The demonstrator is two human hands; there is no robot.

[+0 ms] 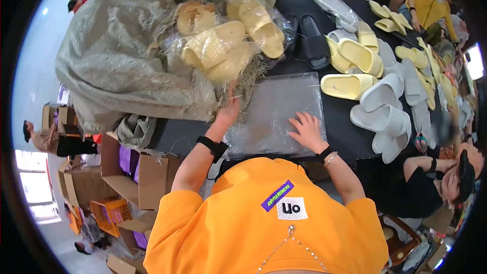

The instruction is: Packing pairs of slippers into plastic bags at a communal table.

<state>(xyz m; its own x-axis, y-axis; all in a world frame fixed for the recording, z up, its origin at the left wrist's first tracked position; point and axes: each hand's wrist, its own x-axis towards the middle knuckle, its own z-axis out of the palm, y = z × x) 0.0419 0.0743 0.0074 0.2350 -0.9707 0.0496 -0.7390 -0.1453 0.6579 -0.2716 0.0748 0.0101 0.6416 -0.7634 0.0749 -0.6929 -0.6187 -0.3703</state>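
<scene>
Orange plastic crate [108, 216], one, on the floor at far left
Cardboard box [160, 182], one, open, purple packets inside, standing beside the table
Woven sack [109, 61], one, large, grey-green, crumpled, frayed at its edge, spread over the left part of the black table [182, 139]
Wrapped slippers [208, 50], several, pale yellow, in clear plastic, lying on the sack, above the left hand
Left hand [229, 109], black band at the wrist, fingers extended along the sack's frayed edge, just below the wrapped slippers; whether it grasps anything cannot be told
Clear plastic [274, 96], one flat, roughly square piece or pile, on the table in front of the person, between the hands
Right hand [308, 131], black band and bracelet at the wrist, laid on the plastic, fingers spread, grasping nothing
Black slippers [314, 43], beyond the plastic
Yellow slippers [350, 85], loose, several, right of the plastic
Grey slippers [385, 119], several, partly overlapping
Co-worker in black [406, 187], seated at right
</scene>
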